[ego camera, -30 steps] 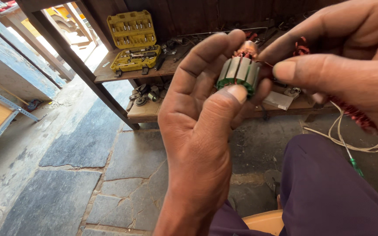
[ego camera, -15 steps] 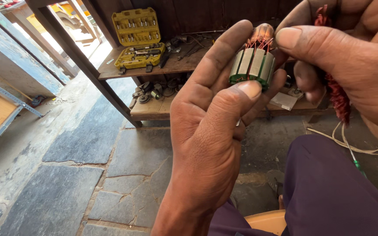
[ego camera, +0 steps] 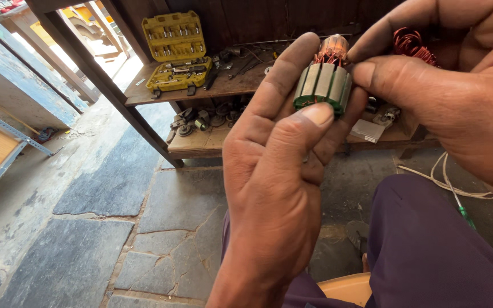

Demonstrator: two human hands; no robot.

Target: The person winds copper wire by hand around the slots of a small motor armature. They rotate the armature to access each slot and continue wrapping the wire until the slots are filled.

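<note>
Left hand (ego camera: 275, 171) pinching small motor core (ego camera: 323, 85) up high, near middle. Right hand (ego camera: 452, 97) fingers gripping thin red wire (ego camera: 412, 43). Might snap wire if pulled hard, or drop onto stone floor (ego camera: 115, 228).

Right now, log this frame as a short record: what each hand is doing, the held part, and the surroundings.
left hand: left hand grips the motor armature between thumb and fingers, held up in front of the camera
right hand: right hand has its thumb against the armature's side, with a red copper wire coil at its fingers
armature: grey slotted core, green lower edge, copper windings on top
behind: yellow tool case open on a wooden shelf
floor: stone slabs, white cable at right
</note>
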